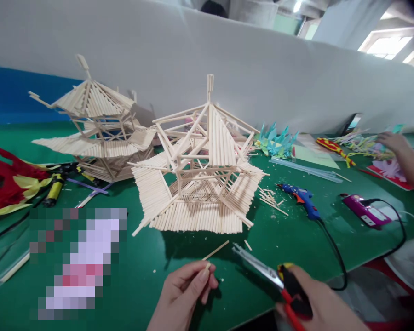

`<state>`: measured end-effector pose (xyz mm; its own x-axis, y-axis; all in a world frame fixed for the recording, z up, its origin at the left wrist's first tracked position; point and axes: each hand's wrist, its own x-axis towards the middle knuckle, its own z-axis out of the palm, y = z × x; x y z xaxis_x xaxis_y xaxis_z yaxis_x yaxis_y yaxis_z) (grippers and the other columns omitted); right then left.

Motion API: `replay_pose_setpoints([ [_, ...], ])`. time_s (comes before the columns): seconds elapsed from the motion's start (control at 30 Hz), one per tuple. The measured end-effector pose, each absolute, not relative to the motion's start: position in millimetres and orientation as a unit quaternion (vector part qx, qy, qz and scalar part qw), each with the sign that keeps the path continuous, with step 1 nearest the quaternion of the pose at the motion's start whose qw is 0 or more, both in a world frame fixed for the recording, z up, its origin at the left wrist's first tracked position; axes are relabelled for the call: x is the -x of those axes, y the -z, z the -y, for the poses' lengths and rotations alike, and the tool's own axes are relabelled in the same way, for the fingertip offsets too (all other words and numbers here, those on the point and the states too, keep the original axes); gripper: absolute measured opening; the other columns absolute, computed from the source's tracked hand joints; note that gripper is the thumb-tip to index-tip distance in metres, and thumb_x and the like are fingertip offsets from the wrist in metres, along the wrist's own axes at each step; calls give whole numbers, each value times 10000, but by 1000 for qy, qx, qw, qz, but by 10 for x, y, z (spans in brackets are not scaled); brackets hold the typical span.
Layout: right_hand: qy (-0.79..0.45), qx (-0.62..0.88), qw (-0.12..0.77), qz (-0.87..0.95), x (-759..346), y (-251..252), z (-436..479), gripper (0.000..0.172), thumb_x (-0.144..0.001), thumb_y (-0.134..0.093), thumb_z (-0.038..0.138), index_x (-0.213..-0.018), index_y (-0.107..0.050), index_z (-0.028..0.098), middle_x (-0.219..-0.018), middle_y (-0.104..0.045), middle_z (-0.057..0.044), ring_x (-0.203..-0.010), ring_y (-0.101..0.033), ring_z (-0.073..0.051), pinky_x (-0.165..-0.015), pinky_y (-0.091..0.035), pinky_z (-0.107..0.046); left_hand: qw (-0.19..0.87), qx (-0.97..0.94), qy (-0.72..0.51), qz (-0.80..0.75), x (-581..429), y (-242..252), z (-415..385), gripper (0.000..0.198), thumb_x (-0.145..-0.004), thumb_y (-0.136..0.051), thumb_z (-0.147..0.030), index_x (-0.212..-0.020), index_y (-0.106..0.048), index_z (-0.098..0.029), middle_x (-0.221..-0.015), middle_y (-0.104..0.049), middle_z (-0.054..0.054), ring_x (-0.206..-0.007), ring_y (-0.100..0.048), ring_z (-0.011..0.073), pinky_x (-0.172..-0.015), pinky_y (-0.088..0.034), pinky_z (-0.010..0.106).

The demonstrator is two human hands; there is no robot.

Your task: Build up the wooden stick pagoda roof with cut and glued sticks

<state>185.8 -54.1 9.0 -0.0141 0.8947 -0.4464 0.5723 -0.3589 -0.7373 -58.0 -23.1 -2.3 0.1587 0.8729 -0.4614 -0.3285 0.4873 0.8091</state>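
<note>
My left hand [186,292] pinches a thin wooden stick [216,250] between thumb and fingers, low in the middle of the view. My right hand [317,305] grips red-and-black-handled cutters [262,267], whose metal jaws point toward the free end of the stick without touching it. Just beyond both hands stands a pagoda-like model of wooden sticks [200,170] on the green table [283,243]. A second stick model [93,133] stands behind it to the left.
A blue glue gun [303,198] with a black cord and a purple device [364,210] lie right of the model. Loose stick offcuts [271,197], paper shapes [274,140] and red-yellow fabric [10,181] lie about. Another person's hand [395,142] works at far right. A white partition [262,73] runs behind.
</note>
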Motion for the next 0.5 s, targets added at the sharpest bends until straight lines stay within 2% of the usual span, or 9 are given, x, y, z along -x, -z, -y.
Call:
replay_pose_setpoints([
  [0.07, -296, 740, 105, 595, -1980, -98, 407, 134, -707, -519, 295, -814, -536, 217, -721, -633, -39, -649, -588, -222, -568, -405, -287, 730, -219, -438, -477, 553, 16, 198, 187, -641, -674, -311, -724, -662, -144, -633, -591, 15, -530, -425, 61, -546, -353, 187],
  [0.2, -129, 750, 22, 648, -2159, 35, 88, 270, -757, -426, 361, -920, -540, 179, -782, -647, -92, -695, -613, -245, -563, -420, -298, 779, -155, -442, -417, 489, 41, 151, 225, -613, -698, -314, -704, -666, -111, -552, -503, -9, -486, -406, 45, -508, -337, 183],
  [0.33, -71, 725, -10, 685, -2237, 100, -135, 366, -714, -470, 356, -981, -537, 114, -913, -619, -157, -834, -588, -283, -679, -425, -341, 799, -132, -434, -394, 450, 69, 128, 256, -561, -734, -311, -702, -670, -107, -507, -487, -18, -447, -416, 38, -465, -313, 169],
  [0.5, -39, 710, -22, 702, -2245, -173, -169, 393, -677, -516, 462, -848, -608, 121, -809, -628, -155, -755, -583, -327, -662, -427, -430, 810, -149, -413, -389, 429, 37, 95, 267, -522, -757, -318, -684, -676, -122, -490, -519, -10, -427, -422, 32, -438, -285, 152],
])
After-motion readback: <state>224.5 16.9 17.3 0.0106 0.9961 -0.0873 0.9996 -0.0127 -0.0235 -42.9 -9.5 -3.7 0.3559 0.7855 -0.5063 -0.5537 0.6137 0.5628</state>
